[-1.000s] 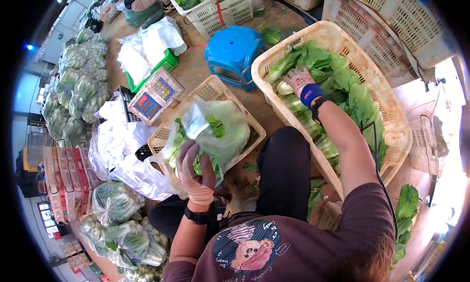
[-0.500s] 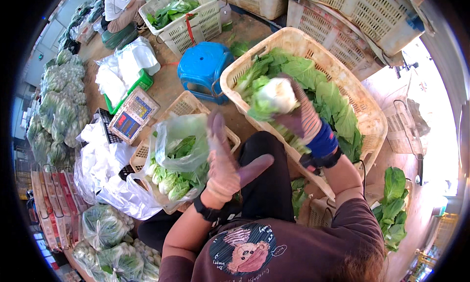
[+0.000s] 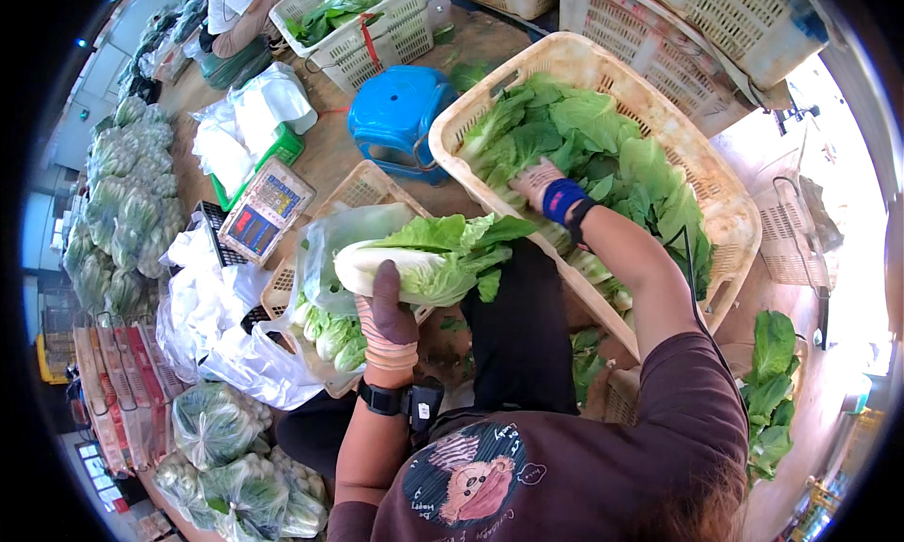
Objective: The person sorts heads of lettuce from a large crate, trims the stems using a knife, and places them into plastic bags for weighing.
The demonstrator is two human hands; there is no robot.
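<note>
My left hand (image 3: 388, 318), in a striped glove with dark fingertips, is closed round the white stem end of a leafy cabbage (image 3: 452, 255). The cabbage lies sideways over a clear plastic bag (image 3: 318, 245), its green leaves pointing right. Below it, several more cabbages (image 3: 330, 335) show in the bag, which sits in a small beige crate (image 3: 377, 182). My right hand (image 3: 539, 182), also gloved, reaches into a large beige crate (image 3: 739, 226) of leafy greens (image 3: 598, 132). Its fingertips are down among the leaves, so its grip is hidden.
A blue stool (image 3: 400, 109) stands beyond the small crate. To the left are a scale display (image 3: 266, 210), a green basket (image 3: 282, 148) with white bags and loose white plastic bags (image 3: 212, 297). Bagged vegetables (image 3: 212, 429) lie lower left. A person (image 3: 240, 19) sits far back.
A cabbage that was in my right hand is now in my left, which was spread open. My right hand has gone down into the large crate's leaves.
</note>
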